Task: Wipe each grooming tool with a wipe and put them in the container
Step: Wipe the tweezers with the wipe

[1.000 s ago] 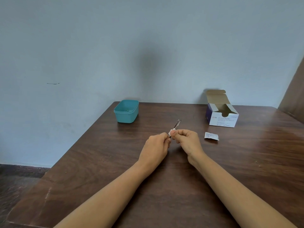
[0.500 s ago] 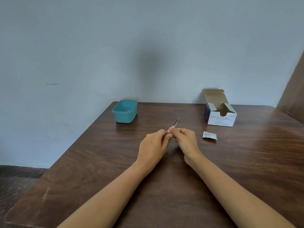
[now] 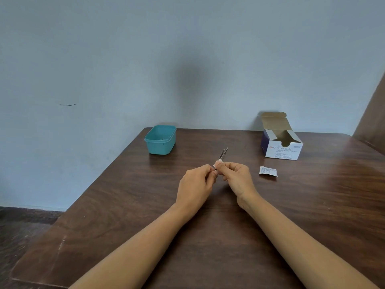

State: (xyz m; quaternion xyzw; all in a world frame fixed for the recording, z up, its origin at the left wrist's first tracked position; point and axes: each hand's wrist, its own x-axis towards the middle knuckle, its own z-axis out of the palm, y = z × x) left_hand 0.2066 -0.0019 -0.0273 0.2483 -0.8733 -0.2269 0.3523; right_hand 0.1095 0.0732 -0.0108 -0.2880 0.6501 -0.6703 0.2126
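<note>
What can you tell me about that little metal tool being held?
It looks like slim tweezers of grey metal, two thin prongs slightly apart at the tips. Held above the table, it slants up and away. The left hand pinches its lower end; the right hand pinches a white wipe around its middle.

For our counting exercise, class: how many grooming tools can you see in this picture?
1: the tweezers, gripped by the left hand while the right hand pinches a wipe round them. Others may lie hidden in the teal container.
</note>
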